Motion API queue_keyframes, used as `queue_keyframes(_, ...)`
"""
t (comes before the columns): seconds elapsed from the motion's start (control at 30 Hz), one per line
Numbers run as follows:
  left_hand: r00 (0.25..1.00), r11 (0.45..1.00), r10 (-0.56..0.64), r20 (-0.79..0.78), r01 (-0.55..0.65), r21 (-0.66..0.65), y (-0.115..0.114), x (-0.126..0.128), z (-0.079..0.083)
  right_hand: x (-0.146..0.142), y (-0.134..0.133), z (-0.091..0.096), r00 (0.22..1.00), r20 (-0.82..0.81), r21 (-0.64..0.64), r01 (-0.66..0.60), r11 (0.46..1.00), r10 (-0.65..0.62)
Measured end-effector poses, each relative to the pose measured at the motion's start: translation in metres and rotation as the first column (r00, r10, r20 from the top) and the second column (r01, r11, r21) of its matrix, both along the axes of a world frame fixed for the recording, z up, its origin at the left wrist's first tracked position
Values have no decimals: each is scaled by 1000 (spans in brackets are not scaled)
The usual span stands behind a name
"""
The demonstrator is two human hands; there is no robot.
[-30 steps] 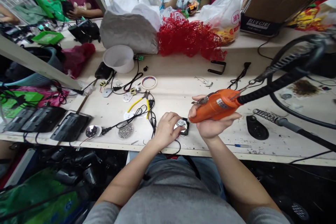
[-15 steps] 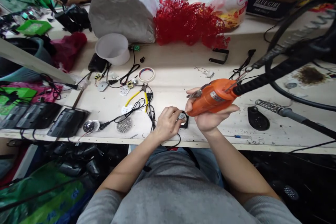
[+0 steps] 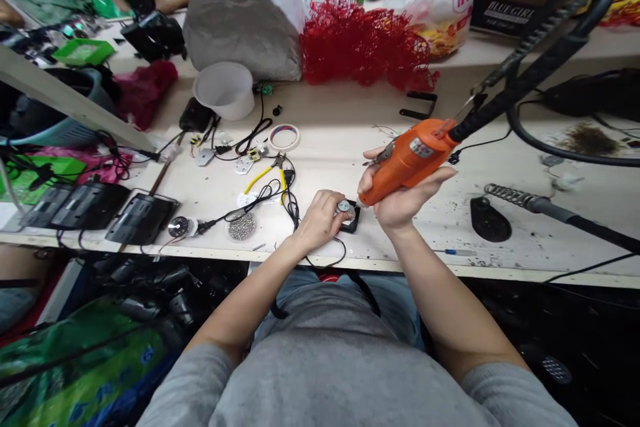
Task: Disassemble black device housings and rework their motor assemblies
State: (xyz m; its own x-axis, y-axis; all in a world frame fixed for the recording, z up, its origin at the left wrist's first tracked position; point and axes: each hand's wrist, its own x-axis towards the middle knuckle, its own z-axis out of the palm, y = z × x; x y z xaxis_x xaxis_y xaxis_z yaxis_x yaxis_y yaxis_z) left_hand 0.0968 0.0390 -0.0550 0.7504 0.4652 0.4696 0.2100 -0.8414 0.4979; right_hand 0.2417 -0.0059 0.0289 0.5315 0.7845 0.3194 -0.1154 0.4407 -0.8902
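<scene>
My right hand point(image 3: 400, 203) is wrapped round an orange electric screwdriver point(image 3: 406, 159), which tilts with its tip down to the left and hangs from a black cable and spring. The tip is at the upper right edge of a small black square housing point(image 3: 352, 221); I cannot tell if it touches. Inside the housing shows a round silver metal part point(image 3: 343, 206). My left hand point(image 3: 320, 219) grips the housing from the left with fingers closed on it, hiding part of it. A thin black cord point(image 3: 344, 255) curves out below.
Yellow-handled pliers point(image 3: 270, 172), a tape roll point(image 3: 285, 137), a dish of small screws point(image 3: 241, 226) and a white tub point(image 3: 224, 90) lie left. Black housings point(image 3: 140, 220) line the far left. A soldering iron holder point(image 3: 515, 197) stands right. Co-workers' hands show beyond red netting point(image 3: 360, 40).
The screwdriver has tilted steeper and its tip has lifted slightly, showing more of the housing. My left hand keeps its grip. The whole view has shifted a little.
</scene>
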Motion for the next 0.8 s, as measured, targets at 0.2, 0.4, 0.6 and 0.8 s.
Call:
queue_keyframes(0.2,996,998,-52,-76,49,-49,4,-4,6,-7,0,2,997,-24,-35,66,997,-67)
queue_keyframes(0.4,992,1000,-18,-128,16,-23,3,4,-2,-14,2,4,996,21,-8,89,996,-89)
queue_keyframes(0.6,994,1000,9,-110,-8,8,3,10,-8,-2,-1,-7,986,154,-81,80,994,-67)
queue_keyframes(0.8,986,981,-99,-137,73,-180,7,-2,9,15,-3,-1,972,138,-92,205,974,-191)
